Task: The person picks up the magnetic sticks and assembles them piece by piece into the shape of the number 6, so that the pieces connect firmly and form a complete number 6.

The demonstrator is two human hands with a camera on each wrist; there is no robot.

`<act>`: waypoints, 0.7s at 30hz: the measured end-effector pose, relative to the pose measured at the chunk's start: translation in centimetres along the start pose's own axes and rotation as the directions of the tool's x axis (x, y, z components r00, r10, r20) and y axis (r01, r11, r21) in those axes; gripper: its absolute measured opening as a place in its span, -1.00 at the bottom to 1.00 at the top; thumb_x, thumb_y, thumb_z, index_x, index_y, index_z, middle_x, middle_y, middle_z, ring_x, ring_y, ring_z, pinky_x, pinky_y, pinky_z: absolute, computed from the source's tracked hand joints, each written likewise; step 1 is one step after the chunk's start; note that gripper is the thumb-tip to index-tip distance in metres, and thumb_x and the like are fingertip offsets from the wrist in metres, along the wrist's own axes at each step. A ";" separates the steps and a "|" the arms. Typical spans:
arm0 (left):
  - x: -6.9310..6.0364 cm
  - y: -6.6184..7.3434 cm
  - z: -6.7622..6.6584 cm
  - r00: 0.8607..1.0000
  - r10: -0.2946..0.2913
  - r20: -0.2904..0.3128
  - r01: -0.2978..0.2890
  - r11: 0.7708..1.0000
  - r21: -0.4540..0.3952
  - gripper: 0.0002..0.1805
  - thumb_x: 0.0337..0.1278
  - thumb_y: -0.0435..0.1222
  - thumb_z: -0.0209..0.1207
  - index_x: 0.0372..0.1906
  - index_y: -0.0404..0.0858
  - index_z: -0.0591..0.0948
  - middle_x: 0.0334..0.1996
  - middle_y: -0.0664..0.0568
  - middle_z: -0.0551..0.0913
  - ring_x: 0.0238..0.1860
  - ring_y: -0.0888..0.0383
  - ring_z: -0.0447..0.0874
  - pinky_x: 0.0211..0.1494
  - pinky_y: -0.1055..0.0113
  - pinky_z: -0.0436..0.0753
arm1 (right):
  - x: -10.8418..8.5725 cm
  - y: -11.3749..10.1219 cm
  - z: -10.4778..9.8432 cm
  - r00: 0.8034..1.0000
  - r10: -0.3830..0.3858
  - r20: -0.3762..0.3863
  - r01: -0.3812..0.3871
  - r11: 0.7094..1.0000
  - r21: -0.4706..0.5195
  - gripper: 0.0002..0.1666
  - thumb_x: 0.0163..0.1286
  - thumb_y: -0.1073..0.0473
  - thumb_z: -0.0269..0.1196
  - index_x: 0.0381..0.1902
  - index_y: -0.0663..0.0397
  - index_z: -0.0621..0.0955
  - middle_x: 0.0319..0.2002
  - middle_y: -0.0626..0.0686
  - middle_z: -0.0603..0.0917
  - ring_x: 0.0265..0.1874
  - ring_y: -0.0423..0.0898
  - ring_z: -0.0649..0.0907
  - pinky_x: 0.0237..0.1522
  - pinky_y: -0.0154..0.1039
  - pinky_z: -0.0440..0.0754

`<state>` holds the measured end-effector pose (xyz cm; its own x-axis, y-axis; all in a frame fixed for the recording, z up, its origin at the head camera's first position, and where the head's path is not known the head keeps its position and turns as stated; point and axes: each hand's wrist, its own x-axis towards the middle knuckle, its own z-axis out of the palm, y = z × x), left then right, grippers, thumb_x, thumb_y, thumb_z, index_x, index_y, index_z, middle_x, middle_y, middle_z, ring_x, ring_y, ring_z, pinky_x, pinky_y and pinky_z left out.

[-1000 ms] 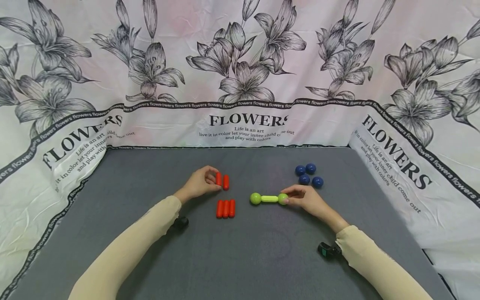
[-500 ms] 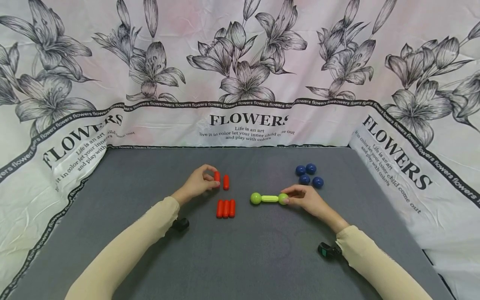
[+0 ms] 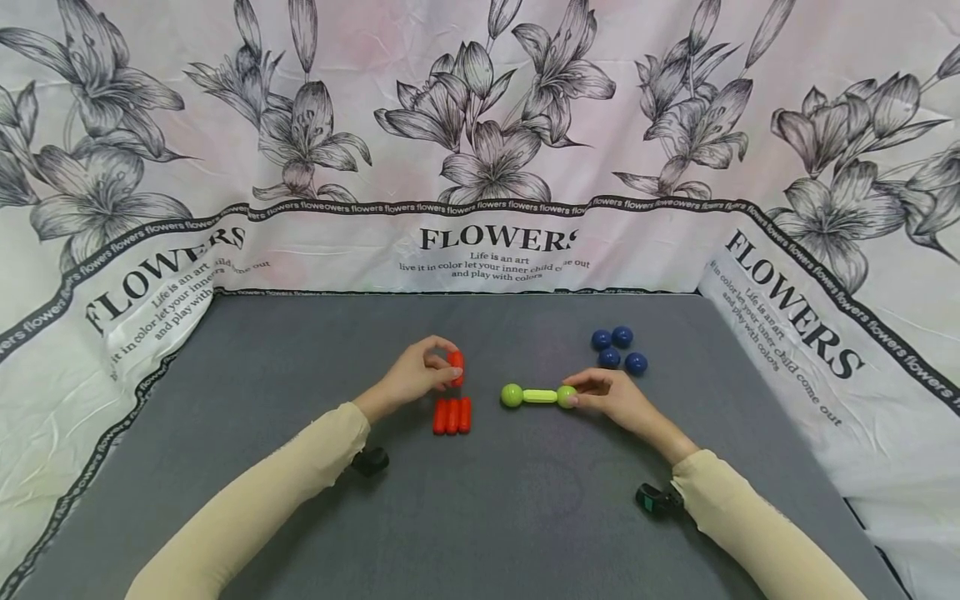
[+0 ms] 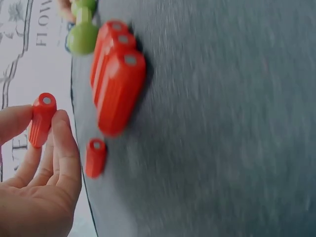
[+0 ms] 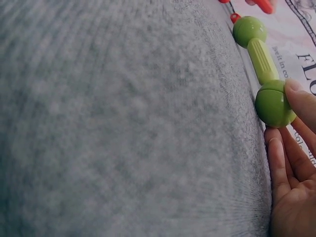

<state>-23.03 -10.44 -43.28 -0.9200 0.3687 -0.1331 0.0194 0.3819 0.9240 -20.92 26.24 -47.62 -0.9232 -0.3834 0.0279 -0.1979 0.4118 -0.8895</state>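
Observation:
Pinched between the thumb and fingers of my left hand [image 3: 416, 375] is a red magnetic rod [image 4: 42, 120] with a metal dot in its end. A second red rod [image 4: 95, 160] lies on the table below that hand; in the head view it is mostly hidden by the hand and the held rod. Three more red rods [image 3: 452, 416] lie side by side, nearer to me. My right hand [image 3: 617, 404] grips the right-hand green ball [image 5: 274, 104] of a dumbbell shape. Its yellow-green rod [image 3: 539, 396] joins that ball to another green ball [image 3: 512, 395].
Several dark blue balls [image 3: 609, 358] stand in a cluster beyond my right hand. A grey tabletop [image 3: 495, 508] lies under everything. Flower-printed cloth [image 3: 487, 167] hangs behind the table and along both sides.
My left hand has moved the red rod left, away from the loose one beside it, then back right over that spot. My right hand and the green dumbbell shape have stayed in place.

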 end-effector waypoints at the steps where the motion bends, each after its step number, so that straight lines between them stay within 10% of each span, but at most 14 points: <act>1: -0.1 0.2 0.3 1.000 0.001 0.011 -0.001 1.000 -0.006 -0.60 0.26 -0.27 0.28 0.16 -0.19 0.49 -0.21 -0.18 0.77 -0.23 -0.05 0.75 -0.10 0.19 0.73 | 0.0 0.0 0.0 1.000 0.001 0.000 -0.001 1.000 0.000 -0.62 0.28 0.12 0.39 0.04 0.11 0.68 0.00 0.23 0.70 -0.20 -0.30 0.67 -0.22 -0.42 0.62; 21: -1.8 1.8 6.1 0.985 -0.036 0.166 0.038 0.999 -0.007 -0.59 0.17 -0.20 0.35 0.07 -0.30 0.60 -0.27 -0.10 0.81 -0.28 0.01 0.80 -0.19 0.20 0.73 | 0.1 -0.1 0.0 1.000 0.017 0.006 -0.017 1.000 -0.010 -0.61 0.28 0.10 0.39 0.04 0.09 0.68 0.00 0.21 0.70 -0.19 -0.29 0.67 -0.19 -0.42 0.62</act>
<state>-18.98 -5.27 -43.58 -0.8423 0.4903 -0.2240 -0.0178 0.3900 0.9207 -20.99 26.14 -47.54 -0.9246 -0.3809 0.0101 -0.1855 0.4267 -0.8852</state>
